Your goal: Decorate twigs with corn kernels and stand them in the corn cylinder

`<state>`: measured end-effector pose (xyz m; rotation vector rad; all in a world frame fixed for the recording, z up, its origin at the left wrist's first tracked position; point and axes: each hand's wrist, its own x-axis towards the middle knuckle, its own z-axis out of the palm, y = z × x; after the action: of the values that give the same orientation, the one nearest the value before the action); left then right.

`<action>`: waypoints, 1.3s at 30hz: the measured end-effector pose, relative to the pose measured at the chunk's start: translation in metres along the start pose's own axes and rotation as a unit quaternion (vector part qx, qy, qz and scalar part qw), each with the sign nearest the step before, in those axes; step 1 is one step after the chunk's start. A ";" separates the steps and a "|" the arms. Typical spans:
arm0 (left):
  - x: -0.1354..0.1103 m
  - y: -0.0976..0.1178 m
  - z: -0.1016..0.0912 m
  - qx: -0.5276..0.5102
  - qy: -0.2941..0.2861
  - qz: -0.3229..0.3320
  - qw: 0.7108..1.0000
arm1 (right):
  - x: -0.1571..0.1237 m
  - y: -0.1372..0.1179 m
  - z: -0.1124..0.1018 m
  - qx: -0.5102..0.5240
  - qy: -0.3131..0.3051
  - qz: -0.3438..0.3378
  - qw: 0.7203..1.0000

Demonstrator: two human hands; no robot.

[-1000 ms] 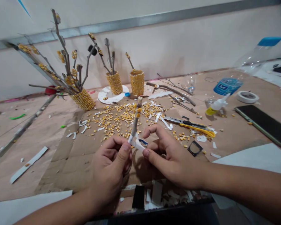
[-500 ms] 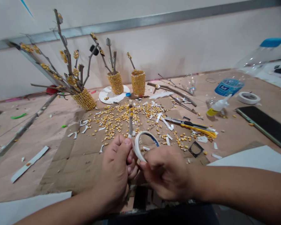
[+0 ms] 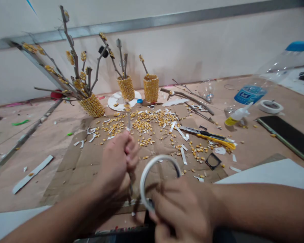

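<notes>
My left hand (image 3: 120,150) is closed round a thin twig (image 3: 128,122), blurred by motion, which has corn kernels at its upper end and a white band just above my fingers. Its lower end shows beneath the hand. Lower and to the right, my right hand (image 3: 183,204) grips a roll of white tape (image 3: 142,184) by its near right side, the ring tilted up. Whether a strip of tape joins the roll to the twig I cannot tell. Loose corn kernels (image 3: 142,126) lie beyond both hands on a flattened cardboard sheet (image 3: 73,172).
At the back stand corn-covered pots (image 3: 151,88) holding branches. To the right are a yellow utility knife (image 3: 215,140), a glue bottle (image 3: 236,116), a phone (image 3: 286,135), a second tape roll (image 3: 270,106) and a plastic bottle (image 3: 276,67). Paper scraps and sticks (image 3: 190,98) lie about.
My hands have moved apart: the left went up and left with the twig, the right came down and nearer with the tape roll.
</notes>
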<state>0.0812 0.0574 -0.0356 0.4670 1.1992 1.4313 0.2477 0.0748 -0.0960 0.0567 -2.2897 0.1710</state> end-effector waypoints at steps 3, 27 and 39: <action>0.008 0.010 -0.002 -0.014 -0.006 0.054 0.998 | 0.012 0.001 -0.010 -0.020 -0.030 -0.034 0.999; -0.024 -0.019 -0.022 0.128 -0.124 -0.035 0.983 | 0.014 0.031 -0.041 0.180 0.083 0.322 0.926; -0.024 -0.012 -0.024 0.301 -0.157 0.167 0.926 | 0.021 0.022 -0.042 0.289 0.089 0.424 0.853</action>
<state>0.0740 0.0238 -0.0471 1.3309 1.3212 1.1760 0.2629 0.1032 -0.0551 -0.6442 -1.8489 1.2597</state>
